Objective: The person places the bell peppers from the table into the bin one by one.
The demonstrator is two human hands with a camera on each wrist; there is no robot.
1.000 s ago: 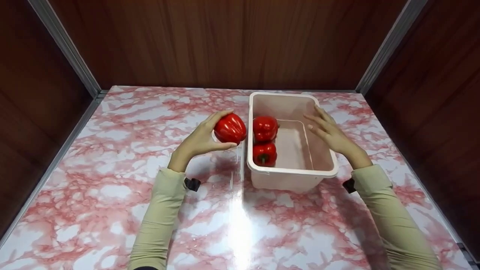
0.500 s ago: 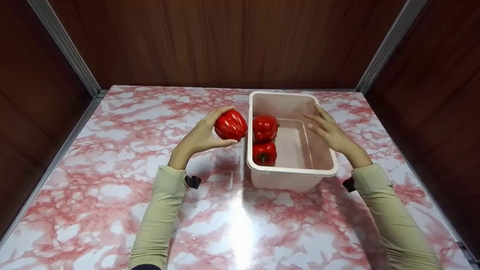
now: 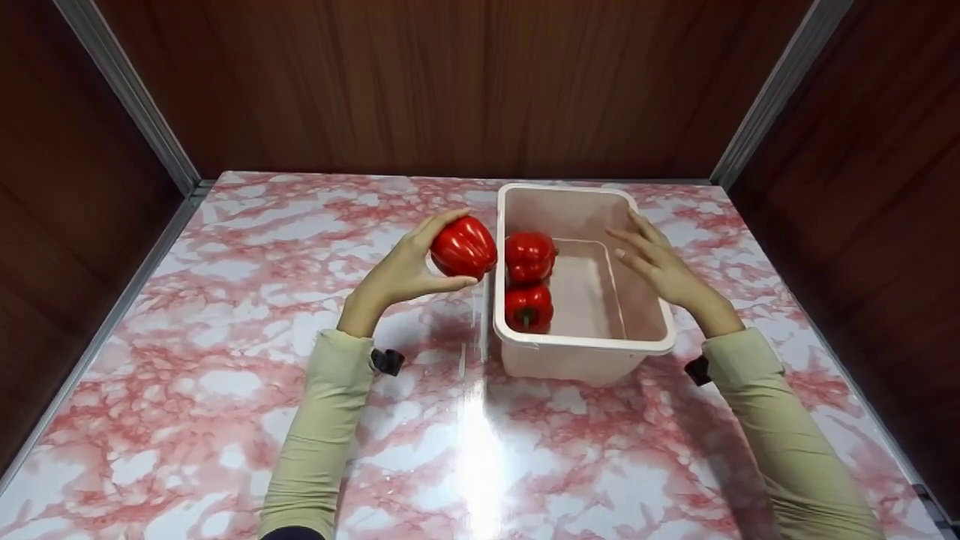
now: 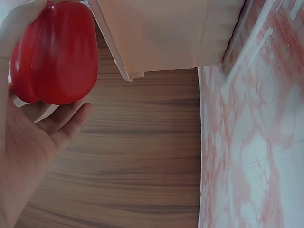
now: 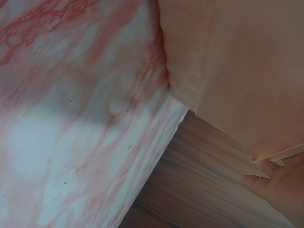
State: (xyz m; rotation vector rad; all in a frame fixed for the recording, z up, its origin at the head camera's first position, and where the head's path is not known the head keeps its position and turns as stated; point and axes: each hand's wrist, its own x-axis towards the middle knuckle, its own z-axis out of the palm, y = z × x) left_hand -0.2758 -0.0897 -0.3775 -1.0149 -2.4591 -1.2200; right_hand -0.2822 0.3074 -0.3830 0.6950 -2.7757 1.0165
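Note:
In the head view my left hand [image 3: 401, 271] grips a glossy red bell pepper [image 3: 465, 248] just left of a cream plastic bin [image 3: 581, 342], raised above the table. Thumb and fingers spread around its two sides. The left wrist view shows the pepper [image 4: 64, 54] large, with fingers beneath it and the bin's wall beside it. Over the bin's right rim lies my right hand [image 3: 675, 277], its fingers loosely extended across the edge. From the right wrist, that hand [image 5: 285, 190] shows at the rim's corner. Inside the bin, two red peppers, a far one [image 3: 529, 256] and a near one [image 3: 529, 306], sit along the left wall.
The bin stands on a pink-and-white marbled table [image 3: 225, 382]. Dark wood panels [image 3: 450, 90] with grey metal corner posts enclose the back and sides. A black strap piece [image 3: 388, 362] sits at the left wrist, another [image 3: 698, 370] at the right.
My left hand has risen slightly with the bell pepper and shifted a little toward the bin. The right hand and the bin stay in place.

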